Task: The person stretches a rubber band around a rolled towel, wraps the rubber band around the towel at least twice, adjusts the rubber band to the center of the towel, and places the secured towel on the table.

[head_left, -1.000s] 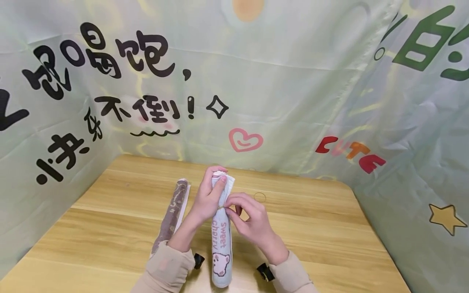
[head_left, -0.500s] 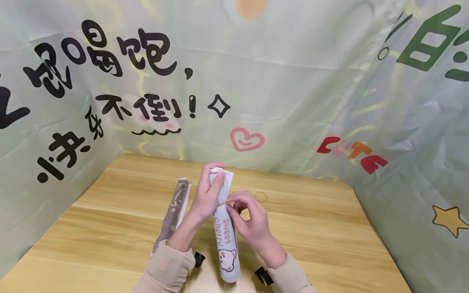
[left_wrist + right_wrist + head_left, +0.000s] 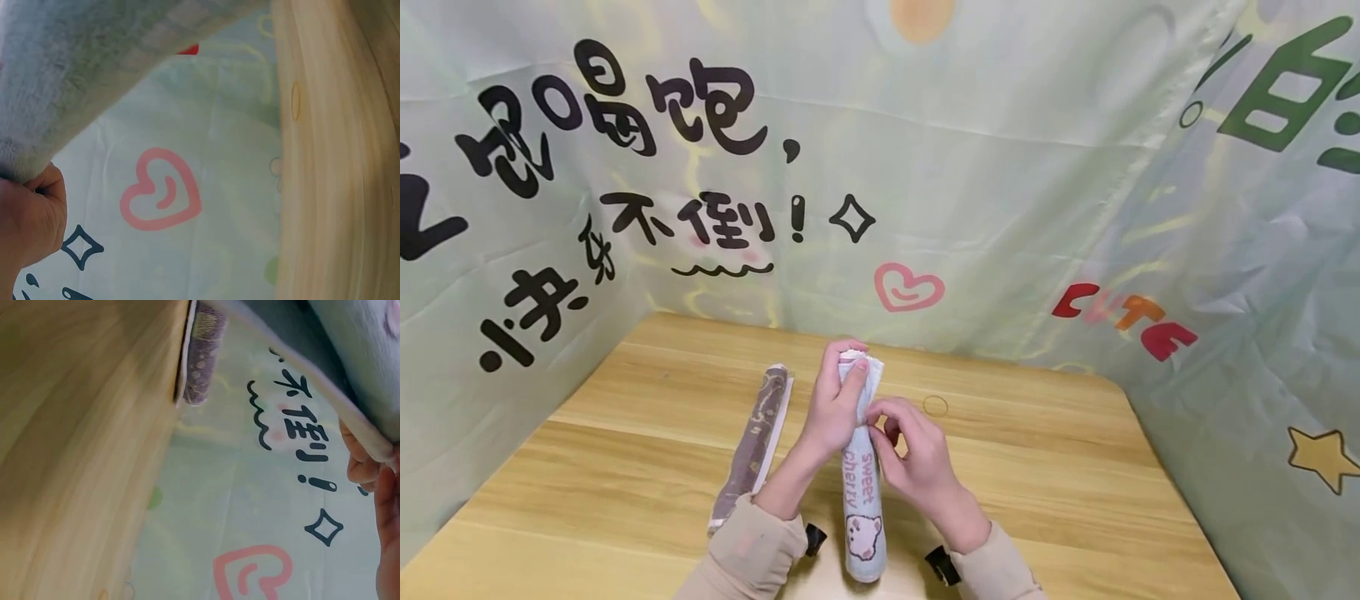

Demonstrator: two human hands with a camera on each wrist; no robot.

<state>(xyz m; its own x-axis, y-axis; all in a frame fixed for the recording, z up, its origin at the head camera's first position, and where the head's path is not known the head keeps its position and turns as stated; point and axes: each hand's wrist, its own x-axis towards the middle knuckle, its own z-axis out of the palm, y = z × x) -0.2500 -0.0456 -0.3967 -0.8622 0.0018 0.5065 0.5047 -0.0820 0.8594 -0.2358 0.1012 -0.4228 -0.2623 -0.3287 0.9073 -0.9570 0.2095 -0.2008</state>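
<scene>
Gripping the pale-blue plush roll [image 3: 864, 492] at its twelve o'clock end, your left hand [image 3: 835, 408] curled; your right hand [image 3: 916, 446] pinched its thin yellowish band [image 3: 861, 426]; purple-brown cloth roll [image 3: 754, 446] lay at nine.

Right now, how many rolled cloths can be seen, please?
2: the blue cloth gripped by the left hand, and the brown cloth on the table, further left. More may be hidden.
</scene>
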